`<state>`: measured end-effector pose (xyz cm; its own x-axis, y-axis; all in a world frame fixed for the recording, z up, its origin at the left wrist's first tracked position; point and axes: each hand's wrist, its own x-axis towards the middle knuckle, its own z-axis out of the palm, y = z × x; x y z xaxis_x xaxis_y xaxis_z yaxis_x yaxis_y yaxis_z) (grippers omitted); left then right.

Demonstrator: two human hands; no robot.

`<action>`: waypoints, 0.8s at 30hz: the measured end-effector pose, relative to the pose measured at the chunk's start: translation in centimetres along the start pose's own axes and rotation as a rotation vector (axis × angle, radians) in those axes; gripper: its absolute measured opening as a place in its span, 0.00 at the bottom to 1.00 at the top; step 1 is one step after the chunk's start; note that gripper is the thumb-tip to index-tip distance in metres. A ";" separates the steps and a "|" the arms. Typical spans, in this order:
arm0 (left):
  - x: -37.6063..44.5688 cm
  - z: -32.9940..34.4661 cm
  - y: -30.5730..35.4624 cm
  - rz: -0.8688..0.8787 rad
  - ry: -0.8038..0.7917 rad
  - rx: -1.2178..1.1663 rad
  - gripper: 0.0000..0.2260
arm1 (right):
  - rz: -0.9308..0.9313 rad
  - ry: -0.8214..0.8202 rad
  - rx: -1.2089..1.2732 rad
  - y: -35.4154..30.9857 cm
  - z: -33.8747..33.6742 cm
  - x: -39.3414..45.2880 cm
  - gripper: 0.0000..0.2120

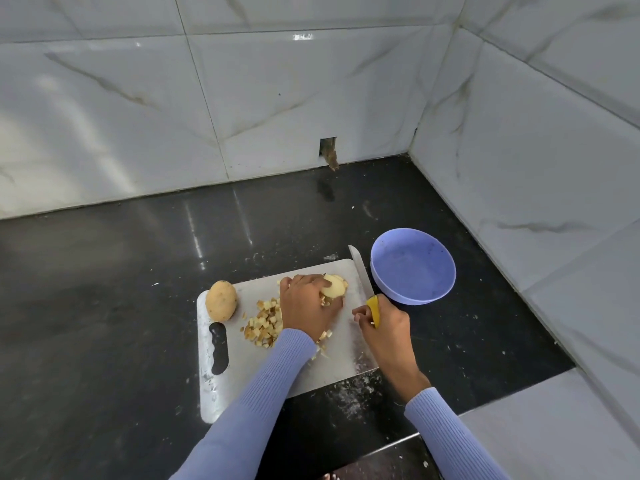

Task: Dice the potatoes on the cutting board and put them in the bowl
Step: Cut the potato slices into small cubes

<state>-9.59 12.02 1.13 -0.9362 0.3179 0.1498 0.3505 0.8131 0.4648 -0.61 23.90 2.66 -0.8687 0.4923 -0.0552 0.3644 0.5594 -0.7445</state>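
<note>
Right grip (379,322) around knife (362,271), left grip (308,303) clasping cut potato (334,285) on board (249,362).

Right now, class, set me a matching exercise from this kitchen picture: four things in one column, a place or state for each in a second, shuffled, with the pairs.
Things:
1. whole potato
2. bowl
3. knife
4. diced pieces

Places or states:
A. held by the right hand
B. heaped mid-board, beside the left hand
C. uncut, at the cutting board's left end
D. on the counter, right of the board

Pairs: 1-C, 2-D, 3-A, 4-B
</note>
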 end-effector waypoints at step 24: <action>-5.8 -2.5 0.8 0.175 -0.045 -0.081 0.10 | -0.105 -0.156 0.014 1.5 -2.3 -1.3 0.18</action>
<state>-3.91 9.56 2.82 -0.8585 0.4739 0.1960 0.5028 0.7023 0.5039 1.79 25.59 3.13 -0.9436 0.3216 -0.0781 0.2649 0.5926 -0.7607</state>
